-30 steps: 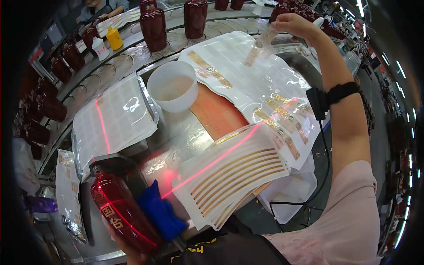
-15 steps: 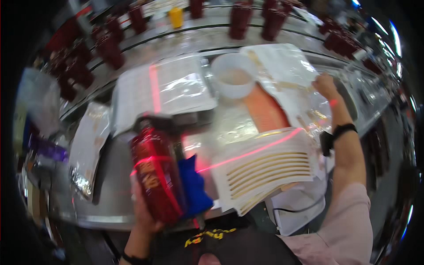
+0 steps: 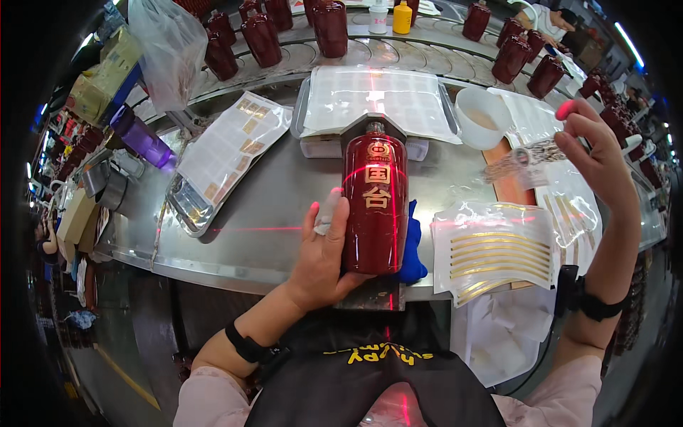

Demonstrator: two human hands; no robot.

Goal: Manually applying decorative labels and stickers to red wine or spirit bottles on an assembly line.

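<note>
A dark red glossy bottle (image 3: 375, 242) with gold lettering leans back in a dark angular holder (image 3: 353, 129) in front of me. My left hand (image 3: 320, 257) grips the bottle's lower left side, with a white wrapping round one finger. Off to the right, my right hand (image 3: 596, 153) is raised, pinching a small clear film (image 3: 532, 162) with a fine brownish pattern. That film hangs over an orange-brown strip and white sheets. Red light lines cross the bottle and my fingertips. A blue cloth (image 3: 413, 249) lies against the bottle's right side.
White sheets with gold strips (image 3: 498, 249) overhang the table's front edge. Behind them stands a translucent tub (image 3: 484, 117). Trays of sheets (image 3: 377, 99) lie at the back and left, near a purple bottle (image 3: 142, 139). More red bottles (image 3: 331, 28) line the curved conveyor.
My view has shifted, and the bottle now appears upright near the middle. My right hand has come up from the sheets at the right and now shows a patterned film in its fingers.
</note>
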